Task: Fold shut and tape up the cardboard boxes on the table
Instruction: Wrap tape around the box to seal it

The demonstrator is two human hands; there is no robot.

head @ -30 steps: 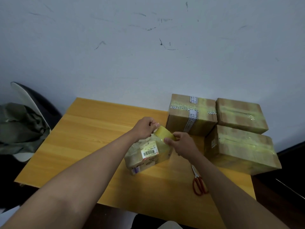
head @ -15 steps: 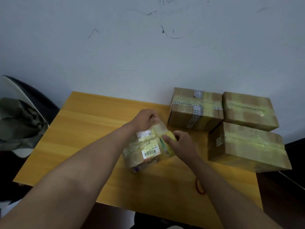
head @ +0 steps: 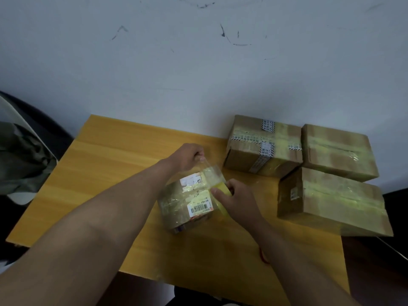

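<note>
A small cardboard box [head: 187, 203] with white barcode labels lies on the yellow wooden table [head: 106, 164] in front of me. My left hand [head: 187, 156] pinches the free end of a clear tape strip [head: 209, 173] above the box's far edge. My right hand [head: 235, 198] grips the yellowish tape roll [head: 221, 187] at the box's right side. The strip runs stretched between both hands over the box top.
Three taped cardboard boxes stand at the right: one at the back [head: 262, 144], one at the far right [head: 337, 151], one nearer [head: 331, 202]. Red scissor handles [head: 262, 257] peek out beside my right forearm. A chair with a dark garment [head: 19, 155] stands at the left.
My right hand has drawn the roll down and toward me along the box's right side, and the tape strip has lengthened. The left hand stays at the far edge.
</note>
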